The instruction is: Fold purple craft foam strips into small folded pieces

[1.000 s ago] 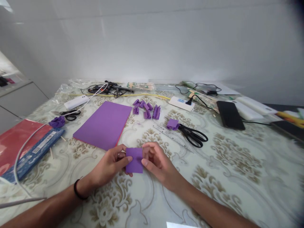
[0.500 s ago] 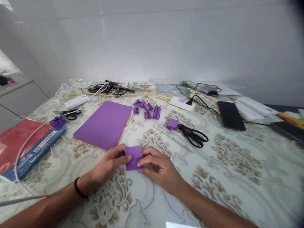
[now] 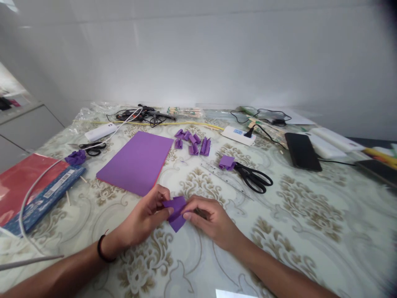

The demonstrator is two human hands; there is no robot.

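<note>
A small piece of purple paper point(image 3: 177, 211) is held between my two hands, creased and turned at an angle above the patterned table. My left hand point(image 3: 149, 215) pinches its left side between thumb and fingers. On the opposite side, my right hand point(image 3: 207, 215) grips the right edge with thumb and forefinger. Past the hands lie several folded purple paper pieces point(image 3: 194, 141). A stack of purple sheets point(image 3: 136, 161), with red showing along its edge, rests to the left. Small purple squares point(image 3: 227, 161) lie over the tips of black-handled scissors point(image 3: 254, 178) at the right.
A clear ruler point(image 3: 226, 181) lies in front of the scissors. Behind are a white power strip point(image 3: 238, 134) and a cable bundle point(image 3: 139, 114). At right is a black phone point(image 3: 302, 151). Leftward are a red-and-blue packet point(image 3: 40, 194), crumpled purple paper point(image 3: 75, 157) and more scissors point(image 3: 93, 148).
The purple paper, earlier facing me nearly square with a crease across it, has been rotated and bent. My right fingers have shifted to pinch its right edge.
</note>
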